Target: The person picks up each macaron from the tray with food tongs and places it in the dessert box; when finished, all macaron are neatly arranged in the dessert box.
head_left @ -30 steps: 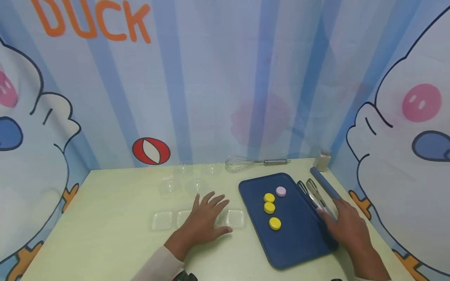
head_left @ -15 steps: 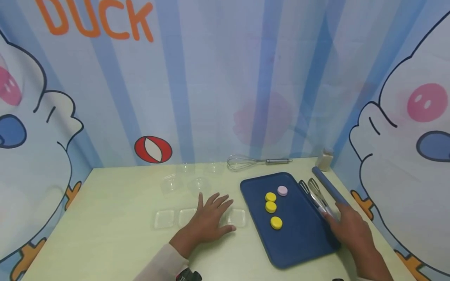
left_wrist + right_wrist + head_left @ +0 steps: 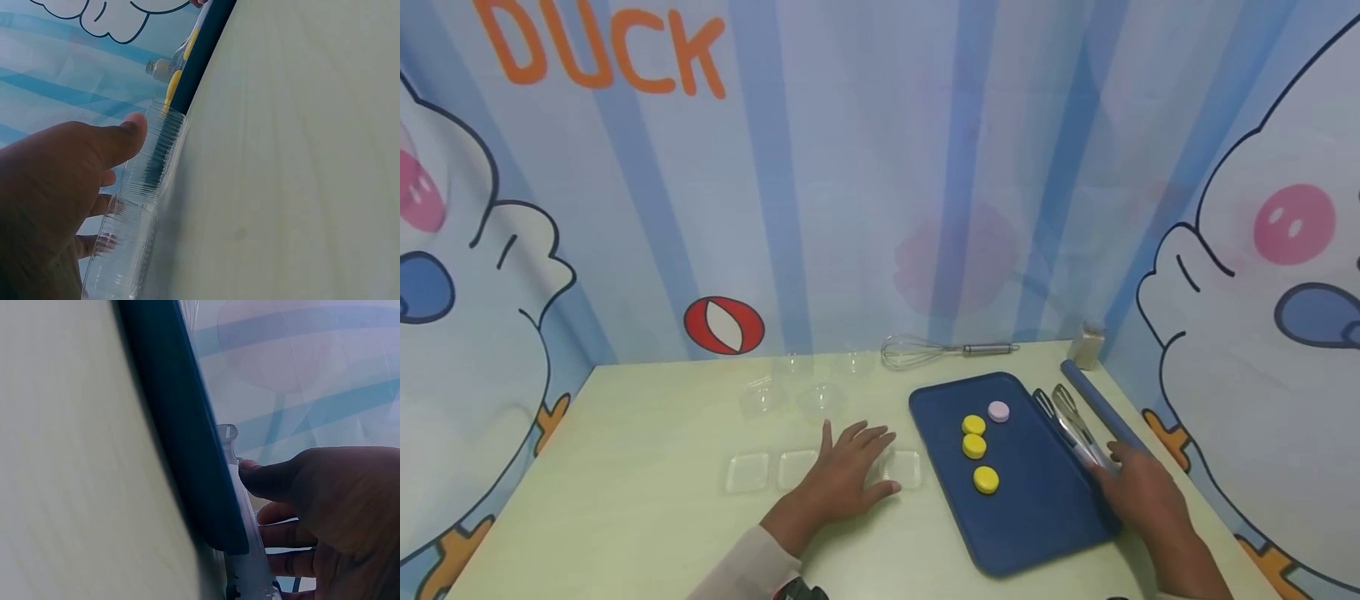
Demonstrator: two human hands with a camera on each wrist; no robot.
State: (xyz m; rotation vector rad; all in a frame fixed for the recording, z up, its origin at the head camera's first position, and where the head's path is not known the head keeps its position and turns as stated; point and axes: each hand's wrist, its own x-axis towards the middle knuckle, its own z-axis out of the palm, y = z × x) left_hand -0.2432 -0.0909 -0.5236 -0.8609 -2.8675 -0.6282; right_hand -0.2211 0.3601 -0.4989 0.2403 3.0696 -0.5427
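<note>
My left hand [image 3: 841,479] spreads its fingers over a row of clear plastic trays [image 3: 748,472], partly hiding them. In the left wrist view the thumb [image 3: 134,128] and fingertips are right at the ribbed side of a clear tray [image 3: 150,156]. My right hand [image 3: 1146,492] is at the handle end of metal tongs [image 3: 1078,433] with slotted heads, its thumb on the left side and fingers curled on the other. The tongs lie against the right edge of a blue tray [image 3: 1037,521]. On that tray are several yellow macarons [image 3: 986,480] and one pink macaron [image 3: 998,412].
A blue-grey rolling pin [image 3: 1097,400] lies right of the tongs. At the back are a wire whisk [image 3: 951,351] and a small shaker [image 3: 1086,346]. Several clear domed lids [image 3: 822,400] stand behind the left hand. A printed curtain [image 3: 850,167] closes the back and sides.
My right fingers have drawn in from the rolling pin toward the tongs. The left hand has shifted slightly right and stays spread over the clear trays.
</note>
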